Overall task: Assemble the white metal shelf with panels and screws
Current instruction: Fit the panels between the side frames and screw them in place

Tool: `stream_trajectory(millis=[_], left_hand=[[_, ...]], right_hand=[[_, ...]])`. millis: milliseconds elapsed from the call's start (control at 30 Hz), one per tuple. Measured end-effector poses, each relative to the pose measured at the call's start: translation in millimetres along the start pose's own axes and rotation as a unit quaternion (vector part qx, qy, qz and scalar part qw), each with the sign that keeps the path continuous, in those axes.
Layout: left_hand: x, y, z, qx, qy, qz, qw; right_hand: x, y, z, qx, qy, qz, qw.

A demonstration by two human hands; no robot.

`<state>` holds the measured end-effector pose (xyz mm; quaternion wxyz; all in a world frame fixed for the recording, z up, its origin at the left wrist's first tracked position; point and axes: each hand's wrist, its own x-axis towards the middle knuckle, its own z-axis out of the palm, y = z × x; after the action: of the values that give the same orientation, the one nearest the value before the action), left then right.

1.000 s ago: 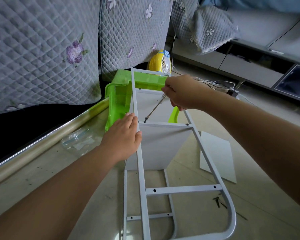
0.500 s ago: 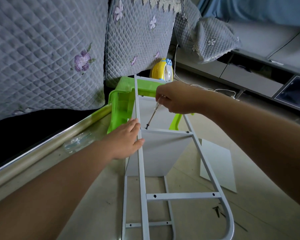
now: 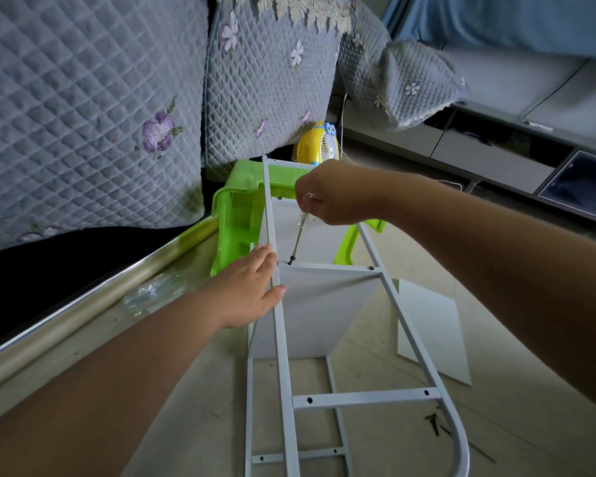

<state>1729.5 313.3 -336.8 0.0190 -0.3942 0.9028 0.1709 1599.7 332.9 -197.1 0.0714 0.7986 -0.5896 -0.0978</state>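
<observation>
My right hand grips the screwdriver, tip on a screw at the crossbar's left end. I should keep the shaft in line with the screw and press while turning. My left hand lies flat, fingers straight, against the frame rail. The white frame lies on the floor, far end on a green stool, one panel fitted.

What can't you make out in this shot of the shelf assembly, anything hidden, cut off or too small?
All in the head view:
- Clear screwdriver handle: mostly hidden inside the right hand.
- Dark screw at the crossbar: too small to tell how far it is driven.
- White metal shelf frame: lower end cut off by the bottom edge.
- Loose dark screws on the floor: too small to count.
- Green plastic stool: partly hidden behind the frame.
</observation>
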Motion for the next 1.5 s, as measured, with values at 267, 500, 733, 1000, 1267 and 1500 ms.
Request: stream_trajectory(millis=[267,500,733,1000,1267,1500], left_hand=[[1,0,-3,0.001,-0.006,0.001,1.000],[10,-5,-14,0.012,-0.037,0.002,0.999],[15,-8,-18,0.033,-0.054,0.010,0.998],[17,-7,-23,0.082,-0.090,0.005,0.993],[16,-5,-19,0.107,-0.080,0.006,0.991],[12,-10,-5,0.115,-0.039,0.019,0.992]], right_hand=[[-2,5,-1,0.004,-0.001,0.012,1.000],[8,2,-3,-0.028,-0.014,0.026,0.999],[4,13,7,0.075,-0.046,0.096,0.991],[1,10,9,0.142,-0.057,0.124,0.980],[-2,7,4,0.071,-0.065,0.106,0.990],[-8,2,4,0.013,-0.046,0.098,0.994]])
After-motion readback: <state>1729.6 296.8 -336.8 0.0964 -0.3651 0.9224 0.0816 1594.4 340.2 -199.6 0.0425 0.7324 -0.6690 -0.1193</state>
